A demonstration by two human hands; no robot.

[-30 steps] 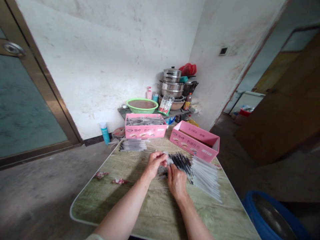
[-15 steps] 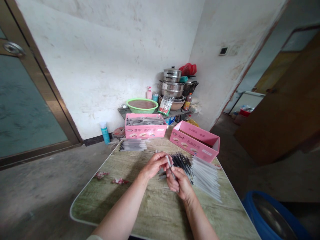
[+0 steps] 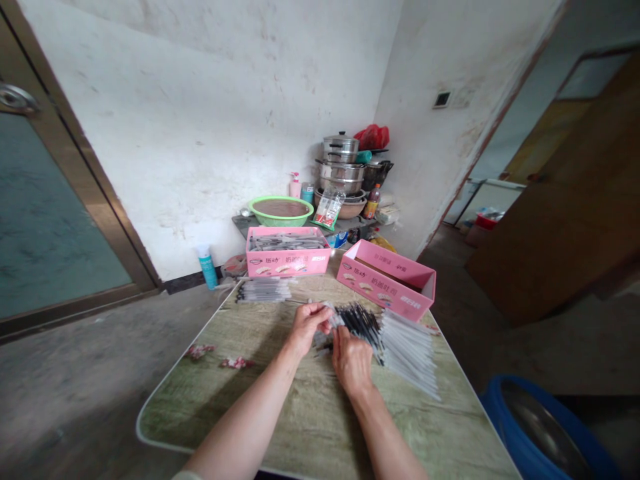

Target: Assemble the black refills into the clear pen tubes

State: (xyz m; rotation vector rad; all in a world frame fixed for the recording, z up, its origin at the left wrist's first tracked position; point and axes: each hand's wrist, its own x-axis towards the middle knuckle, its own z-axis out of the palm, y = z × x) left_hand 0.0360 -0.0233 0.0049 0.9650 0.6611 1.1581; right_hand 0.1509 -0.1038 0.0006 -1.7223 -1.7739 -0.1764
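Over the middle of the table (image 3: 280, 413), my left hand (image 3: 306, 328) is closed in a pinch beside some pale translucent pieces (image 3: 325, 339). What it holds is too small to make out. Just right of it, my right hand (image 3: 353, 363) is back-up, its fingers bent down and pressed together at those pieces; anything inside is hidden. Beyond the right hand lies a pile of thin black-ended pen refills (image 3: 361, 323). Farther right, long translucent pen tubes (image 3: 410, 353) lie side by side. A row of pens (image 3: 263, 290) rests at the far left.
A pink box (image 3: 287, 265) full of pens stands at the table's far edge. Another pink box (image 3: 387, 283), open on top, is right of it. Behind are a green basin (image 3: 281, 219) and stacked pots (image 3: 341, 175). A blue bucket (image 3: 505, 427) stands at right.
My right hand has turned from palm-up, holding a slim grey stick, to back-up with fingers pointing down. The stick no longer shows. My left hand stays nearly in place; the view shifts slightly.
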